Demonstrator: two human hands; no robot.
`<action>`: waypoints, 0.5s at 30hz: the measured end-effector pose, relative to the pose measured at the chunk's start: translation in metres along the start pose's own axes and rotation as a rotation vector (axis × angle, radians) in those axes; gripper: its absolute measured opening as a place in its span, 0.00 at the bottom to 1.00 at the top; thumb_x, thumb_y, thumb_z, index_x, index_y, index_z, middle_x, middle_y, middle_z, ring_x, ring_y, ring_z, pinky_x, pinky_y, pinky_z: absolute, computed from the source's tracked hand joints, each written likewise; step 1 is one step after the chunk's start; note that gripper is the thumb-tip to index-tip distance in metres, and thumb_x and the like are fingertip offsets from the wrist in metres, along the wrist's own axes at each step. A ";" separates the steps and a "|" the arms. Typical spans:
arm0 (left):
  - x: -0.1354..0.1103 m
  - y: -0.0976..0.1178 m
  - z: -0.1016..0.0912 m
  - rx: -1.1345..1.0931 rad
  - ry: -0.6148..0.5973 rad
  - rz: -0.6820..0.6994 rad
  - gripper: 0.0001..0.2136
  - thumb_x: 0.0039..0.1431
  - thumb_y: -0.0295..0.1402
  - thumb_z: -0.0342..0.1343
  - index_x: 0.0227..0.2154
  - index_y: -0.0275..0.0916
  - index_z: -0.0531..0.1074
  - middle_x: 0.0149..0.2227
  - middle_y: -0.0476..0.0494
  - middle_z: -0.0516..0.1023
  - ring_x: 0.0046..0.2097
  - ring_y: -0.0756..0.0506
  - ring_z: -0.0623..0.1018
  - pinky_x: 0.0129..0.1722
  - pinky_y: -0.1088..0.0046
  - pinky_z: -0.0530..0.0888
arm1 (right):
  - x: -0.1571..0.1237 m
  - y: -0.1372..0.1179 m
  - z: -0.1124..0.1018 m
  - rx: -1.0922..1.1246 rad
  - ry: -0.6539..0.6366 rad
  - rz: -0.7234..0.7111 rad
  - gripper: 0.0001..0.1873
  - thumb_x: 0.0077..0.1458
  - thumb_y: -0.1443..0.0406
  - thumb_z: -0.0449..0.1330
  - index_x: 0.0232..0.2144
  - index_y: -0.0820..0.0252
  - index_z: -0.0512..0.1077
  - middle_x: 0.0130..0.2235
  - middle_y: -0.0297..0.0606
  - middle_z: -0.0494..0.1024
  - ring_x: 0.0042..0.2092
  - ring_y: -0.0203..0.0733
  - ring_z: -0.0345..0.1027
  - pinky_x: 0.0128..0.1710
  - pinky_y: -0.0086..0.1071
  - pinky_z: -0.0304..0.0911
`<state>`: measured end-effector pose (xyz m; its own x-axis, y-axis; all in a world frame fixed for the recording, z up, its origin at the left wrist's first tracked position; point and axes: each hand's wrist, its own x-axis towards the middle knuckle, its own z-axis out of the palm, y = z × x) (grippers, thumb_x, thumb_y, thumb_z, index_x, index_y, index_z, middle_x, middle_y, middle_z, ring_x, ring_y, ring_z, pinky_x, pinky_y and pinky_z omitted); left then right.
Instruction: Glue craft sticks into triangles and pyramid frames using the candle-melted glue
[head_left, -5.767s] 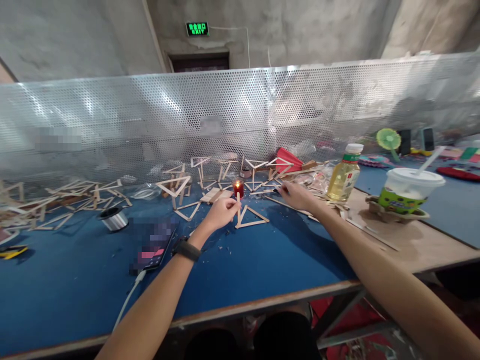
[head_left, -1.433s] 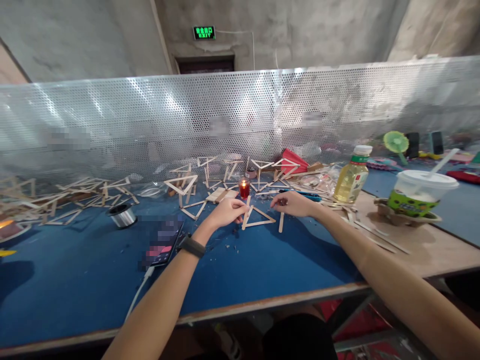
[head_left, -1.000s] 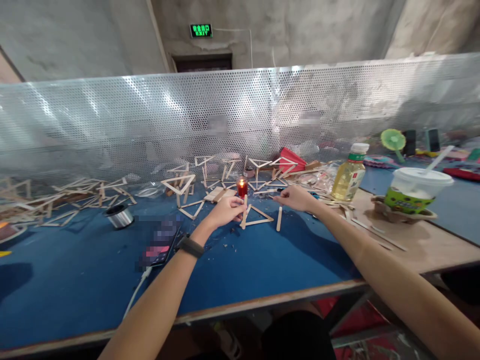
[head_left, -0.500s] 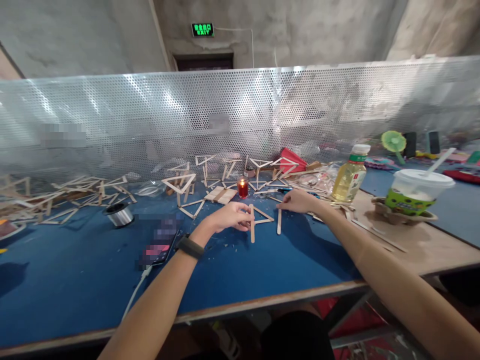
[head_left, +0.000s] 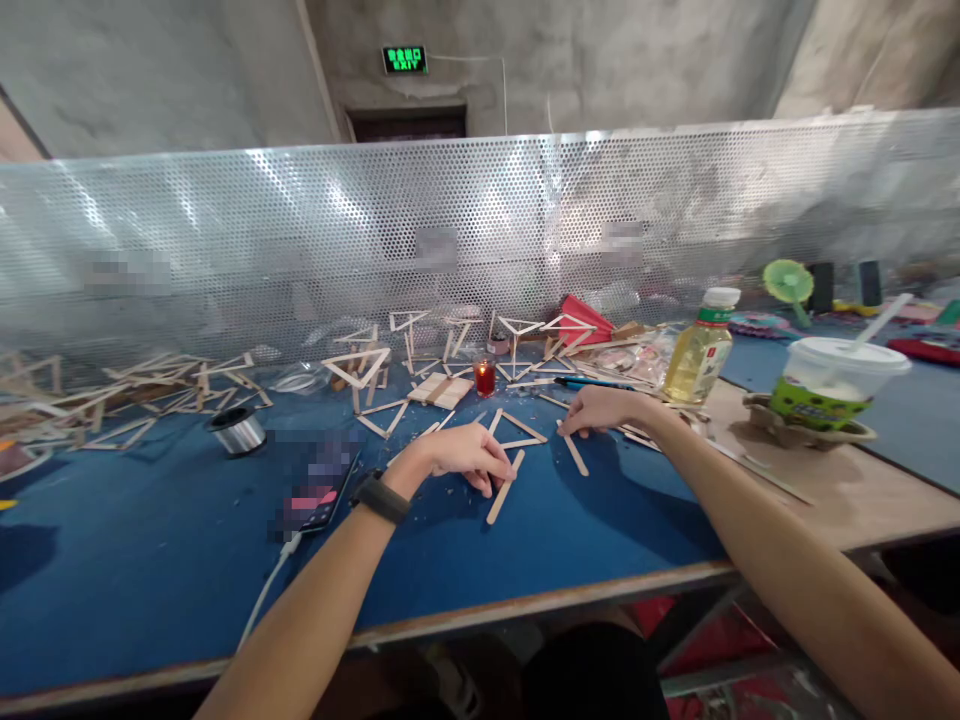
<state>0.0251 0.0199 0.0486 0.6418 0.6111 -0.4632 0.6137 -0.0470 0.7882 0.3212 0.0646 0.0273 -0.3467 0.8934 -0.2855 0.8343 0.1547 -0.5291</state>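
My left hand (head_left: 471, 458), with a dark band on its wrist, pinches a popsicle stick (head_left: 504, 492) that slants over the blue tabletop. To the right, my right hand (head_left: 592, 412) has its fingers closed on the upper end of another popsicle stick (head_left: 576, 455). Between the hands and a little beyond lies a triangle of popsicle sticks (head_left: 523, 443) on the table. Behind it burns a small candle in a red glass (head_left: 485, 378), beside a flat bundle of popsicle sticks (head_left: 441, 391).
Stick frames (head_left: 358, 366) stand along the perforated metal screen (head_left: 300, 220). On the left are a wire spool (head_left: 237, 431) and a phone (head_left: 322, 490) with a cable. At right stand a bottle of yellow liquid (head_left: 699, 350) and a lidded cup (head_left: 825, 385). A blue pen (head_left: 596, 383) lies behind my right hand.
My left hand has moved nearer with its stick, which has turned from upright to slanted. The stick in my right hand now tilts the other way, its lower end further right.
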 end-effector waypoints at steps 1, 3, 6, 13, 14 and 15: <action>0.000 0.000 0.000 0.007 -0.010 -0.016 0.17 0.49 0.47 0.71 0.29 0.36 0.83 0.30 0.42 0.82 0.28 0.49 0.79 0.32 0.74 0.77 | -0.001 0.000 -0.001 0.017 -0.018 -0.006 0.20 0.43 0.47 0.68 0.21 0.58 0.80 0.23 0.36 0.75 0.23 0.37 0.60 0.25 0.33 0.55; 0.000 0.001 0.000 0.015 -0.023 -0.040 0.17 0.48 0.48 0.71 0.29 0.36 0.83 0.30 0.42 0.82 0.27 0.49 0.79 0.31 0.73 0.76 | -0.002 -0.002 -0.001 0.044 -0.032 -0.016 0.16 0.43 0.51 0.67 0.23 0.58 0.80 0.24 0.34 0.74 0.24 0.36 0.59 0.25 0.32 0.54; -0.002 0.004 0.001 0.050 -0.035 -0.042 0.17 0.50 0.48 0.70 0.30 0.37 0.83 0.32 0.41 0.83 0.27 0.49 0.78 0.31 0.72 0.75 | -0.004 -0.006 -0.001 0.049 -0.025 -0.020 0.15 0.42 0.52 0.67 0.24 0.58 0.80 0.23 0.32 0.71 0.24 0.36 0.57 0.24 0.33 0.52; 0.000 0.003 -0.009 0.150 0.268 0.103 0.15 0.58 0.45 0.62 0.34 0.36 0.81 0.32 0.43 0.80 0.28 0.50 0.74 0.26 0.75 0.65 | -0.006 -0.014 0.001 -0.051 0.040 -0.103 0.14 0.45 0.57 0.64 0.32 0.58 0.81 0.27 0.33 0.76 0.28 0.39 0.64 0.27 0.31 0.54; 0.002 -0.001 -0.012 0.154 0.363 0.130 0.15 0.58 0.44 0.62 0.34 0.35 0.81 0.31 0.43 0.79 0.29 0.49 0.73 0.26 0.74 0.65 | -0.005 -0.015 0.003 -0.063 0.070 -0.135 0.14 0.45 0.58 0.64 0.34 0.58 0.81 0.30 0.34 0.78 0.30 0.40 0.66 0.29 0.31 0.56; 0.005 -0.004 -0.015 0.153 0.446 0.145 0.14 0.58 0.43 0.61 0.33 0.34 0.81 0.30 0.43 0.79 0.28 0.49 0.72 0.27 0.73 0.65 | -0.004 -0.016 0.005 -0.072 0.110 -0.168 0.15 0.46 0.58 0.64 0.36 0.58 0.81 0.31 0.35 0.80 0.31 0.41 0.69 0.30 0.31 0.58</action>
<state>0.0189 0.0348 0.0486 0.4867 0.8668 -0.1084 0.6149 -0.2517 0.7474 0.3070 0.0565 0.0334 -0.4384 0.8924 -0.1071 0.7982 0.3318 -0.5028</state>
